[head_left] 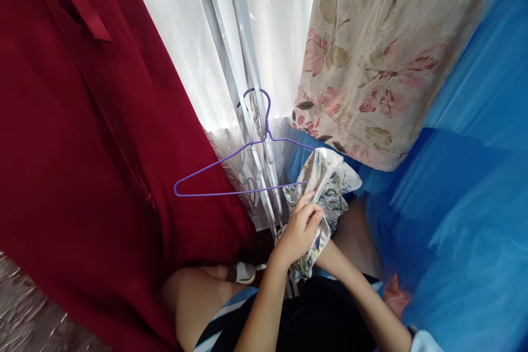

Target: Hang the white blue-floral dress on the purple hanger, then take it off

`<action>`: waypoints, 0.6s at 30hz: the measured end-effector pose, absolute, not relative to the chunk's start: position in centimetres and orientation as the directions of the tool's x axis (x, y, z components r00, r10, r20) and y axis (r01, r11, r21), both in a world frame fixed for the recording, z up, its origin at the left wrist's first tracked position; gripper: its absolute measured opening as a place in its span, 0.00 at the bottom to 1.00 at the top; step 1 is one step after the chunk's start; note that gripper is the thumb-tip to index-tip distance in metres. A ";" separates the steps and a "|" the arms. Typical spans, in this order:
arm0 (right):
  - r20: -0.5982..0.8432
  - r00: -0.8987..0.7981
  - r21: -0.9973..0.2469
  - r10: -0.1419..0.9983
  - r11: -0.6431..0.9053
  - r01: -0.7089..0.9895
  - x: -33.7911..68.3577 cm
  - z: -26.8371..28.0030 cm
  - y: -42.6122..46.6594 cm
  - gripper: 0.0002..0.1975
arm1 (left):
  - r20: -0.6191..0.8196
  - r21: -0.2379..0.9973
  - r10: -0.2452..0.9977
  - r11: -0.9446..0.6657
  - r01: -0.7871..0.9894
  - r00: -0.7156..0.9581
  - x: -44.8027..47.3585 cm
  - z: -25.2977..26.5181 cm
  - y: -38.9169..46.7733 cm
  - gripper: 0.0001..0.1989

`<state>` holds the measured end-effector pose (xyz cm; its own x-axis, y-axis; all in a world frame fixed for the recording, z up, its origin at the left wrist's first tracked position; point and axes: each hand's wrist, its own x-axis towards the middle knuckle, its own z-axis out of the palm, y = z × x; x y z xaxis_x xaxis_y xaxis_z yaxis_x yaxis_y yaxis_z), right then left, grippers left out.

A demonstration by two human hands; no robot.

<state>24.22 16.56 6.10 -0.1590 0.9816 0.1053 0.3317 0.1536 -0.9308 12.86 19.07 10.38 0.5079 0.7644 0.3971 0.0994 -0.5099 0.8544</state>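
Observation:
A purple wire hanger is held out in front of my lap, its hook at the top and its left arm bare. The hanger's right end runs into a small white garment with a blue, yellow and green floral print. My left hand is closed on the garment's pale edge, fingers bent and pressed together. Behind and below the cloth is my right hand, of which only the wrist side shows. The garment hides its fingers, so I cannot tell whether they are closed.
Dark red cloth hangs on the left. Grey metal poles stand before a white curtain. A cream garment with pink flowers hangs at upper right, near blue fabric. My bare legs are below.

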 end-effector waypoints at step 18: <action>0.116 -0.647 -0.993 0.753 0.097 -0.065 25.2 10.9 12.2 0.29 | 0.251 0.891 0.915 -0.346 0.293 0.317 9.5 14.0 15.2 0.12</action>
